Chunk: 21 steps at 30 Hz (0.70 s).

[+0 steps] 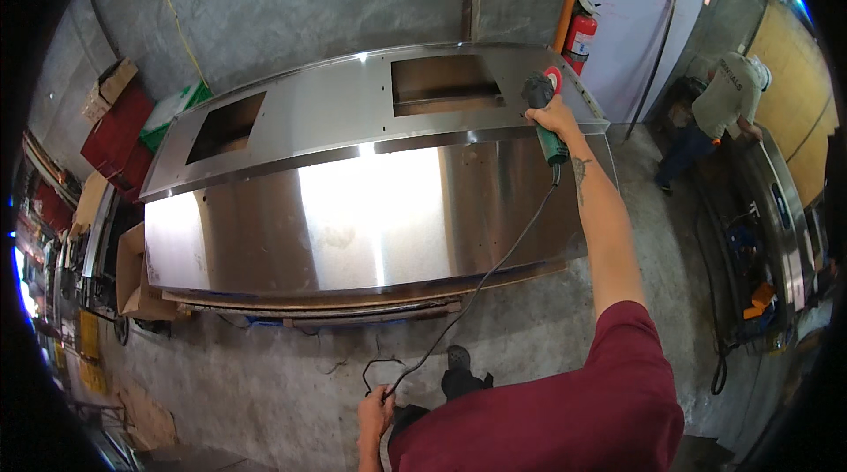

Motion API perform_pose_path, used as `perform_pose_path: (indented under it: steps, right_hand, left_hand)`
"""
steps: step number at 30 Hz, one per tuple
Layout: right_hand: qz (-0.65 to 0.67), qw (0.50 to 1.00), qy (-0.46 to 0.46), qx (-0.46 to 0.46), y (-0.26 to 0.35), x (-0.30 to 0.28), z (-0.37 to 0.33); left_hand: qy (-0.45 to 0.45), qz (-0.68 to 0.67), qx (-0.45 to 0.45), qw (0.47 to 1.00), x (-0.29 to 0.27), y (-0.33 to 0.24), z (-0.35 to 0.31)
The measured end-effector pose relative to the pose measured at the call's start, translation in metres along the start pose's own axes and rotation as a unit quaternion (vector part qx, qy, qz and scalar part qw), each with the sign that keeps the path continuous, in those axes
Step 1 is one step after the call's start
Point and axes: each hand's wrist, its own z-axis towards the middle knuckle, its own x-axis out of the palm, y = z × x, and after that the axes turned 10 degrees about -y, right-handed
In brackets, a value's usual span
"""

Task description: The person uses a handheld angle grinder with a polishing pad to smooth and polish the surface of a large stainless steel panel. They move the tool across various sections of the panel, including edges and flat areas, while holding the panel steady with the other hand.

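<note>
1. Your right hand (pixel 554 119) has its grip closed round the green angle grinder (pixel 545 115), body lengthwise toward you, disc at the steel panel's (pixel 371 207) far right edge.
2. Your left hand (pixel 374 415) pinches its black cord (pixel 476 291) low down.
3. Bare concrete floor (pixel 291 384) lies before the panel.

glossy steel panel (pixel 371 207), rough, probably concrete floor (pixel 291 384)

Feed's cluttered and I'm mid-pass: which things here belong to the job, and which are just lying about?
In the job:
grinder, in the right hand
cord, held by the left hand
steel panel

Lying about:
fire extinguisher
cardboard boxes
red crate
another person at a separate machine
</note>
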Motion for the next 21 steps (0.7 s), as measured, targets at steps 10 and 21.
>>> perform_pose_path:
  steps: [10,21]
  right_hand:
    - [0.034,0.992,0.115,-0.023,0.028,0.041,0.017]
    - [0.093,0.995,-0.029,-0.035,0.045,0.022,-0.021]
  left_hand:
    - [-0.085,-0.025,-0.094,0.992,-0.007,-0.032,-0.026]
    - [-0.08,-0.042,-0.094,0.991,0.04,-0.028,-0.066]
